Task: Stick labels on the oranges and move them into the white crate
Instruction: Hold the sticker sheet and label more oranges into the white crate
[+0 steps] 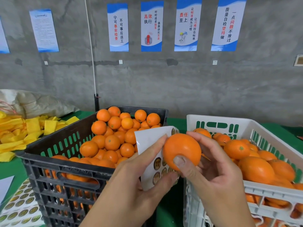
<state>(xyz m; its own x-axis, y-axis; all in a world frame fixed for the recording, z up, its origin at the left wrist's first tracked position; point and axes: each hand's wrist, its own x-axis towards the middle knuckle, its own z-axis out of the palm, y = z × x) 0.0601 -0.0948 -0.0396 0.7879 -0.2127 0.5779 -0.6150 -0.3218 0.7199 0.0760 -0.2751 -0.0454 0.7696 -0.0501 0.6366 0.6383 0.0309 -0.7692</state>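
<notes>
My right hand (211,171) grips one orange (182,149) between thumb and fingers, held up between the two crates. My left hand (141,174) holds a curled white label sheet (147,140) with round gold stickers, and its fingertip touches the orange's left side. The black crate (54,163) on the left is heaped with oranges. On the right stands the white crate (246,126), holding several oranges. No label shows on the side of the held orange that faces me.
Yellow foam nets (21,131) are piled at the left on the green table (9,169), with a sack behind them. More label sheets (19,203) lie at the bottom left. A grey wall with posters stands close behind the crates.
</notes>
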